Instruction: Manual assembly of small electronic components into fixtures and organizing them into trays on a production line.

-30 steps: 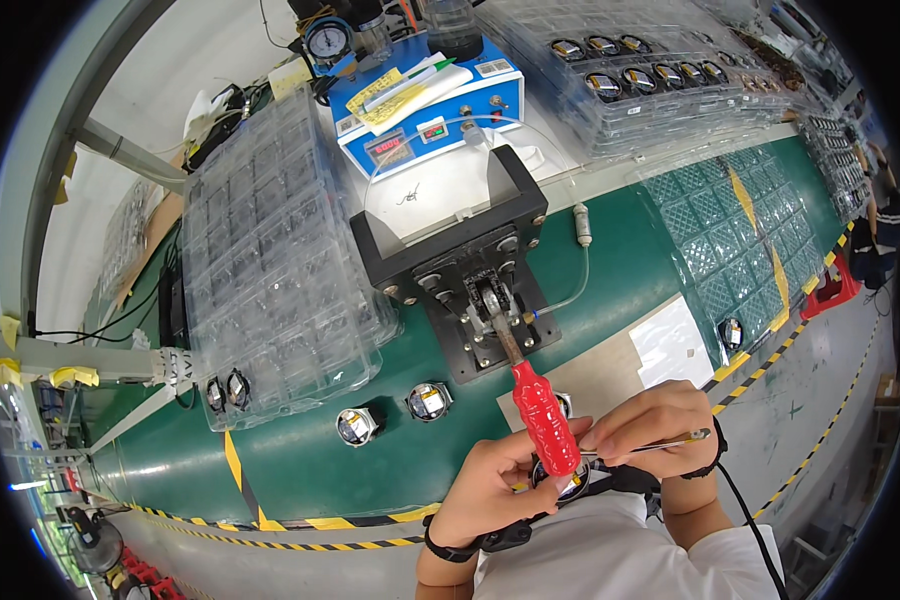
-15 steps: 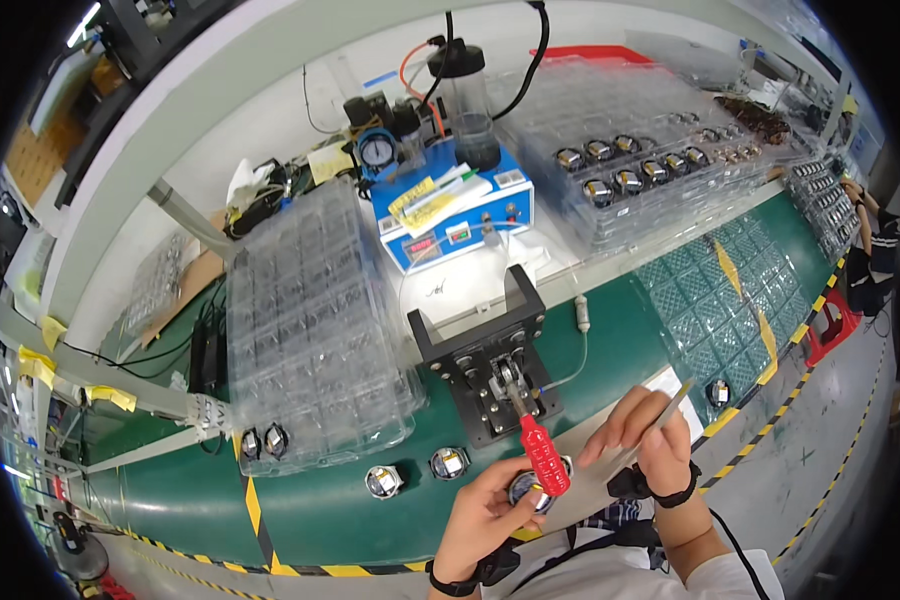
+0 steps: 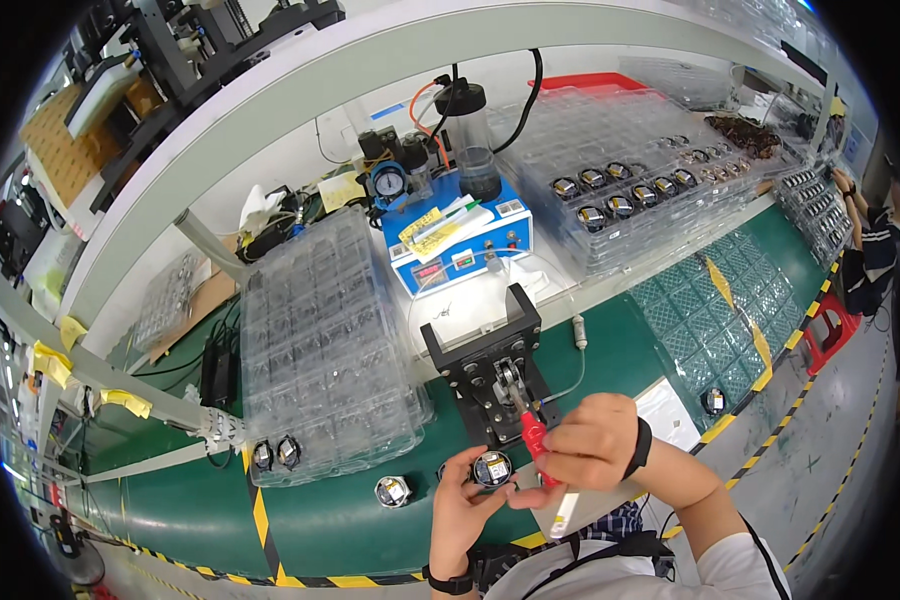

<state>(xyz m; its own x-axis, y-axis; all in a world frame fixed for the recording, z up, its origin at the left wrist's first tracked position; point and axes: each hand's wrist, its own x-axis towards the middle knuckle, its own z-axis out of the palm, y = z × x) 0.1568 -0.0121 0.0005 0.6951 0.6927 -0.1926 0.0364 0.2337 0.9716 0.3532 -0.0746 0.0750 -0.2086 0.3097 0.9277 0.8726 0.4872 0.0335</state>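
Note:
Between the fingers of my left hand (image 3: 458, 515) is a round watch-like module (image 3: 492, 469), dark-rimmed with a pale square on its face. It is held beside the black toggle-clamp fixture (image 3: 485, 375). My right hand (image 3: 592, 445) is closed around the red handle (image 3: 532, 435) of that clamp. A thin, pale flat tool (image 3: 565, 512) sticks out below the same hand; its exact kind is unclear. To the left, a similar module (image 3: 392, 491) lies on the green mat. Another is mostly hidden behind my left fingers.
Stacked clear plastic trays (image 3: 320, 340) stand at the left, with two modules at their near corner. A blue control box (image 3: 460, 240) sits behind the fixture. Trays of modules (image 3: 660, 165) fill the back right. One module (image 3: 713, 401) rests near the striped edge. Another person (image 3: 865, 245) is at far right.
My right hand has moved left and gripped the red handle, keeping the thin tool. My left hand has shifted left and up with the module, out from beneath the handle. The view has shifted slightly.

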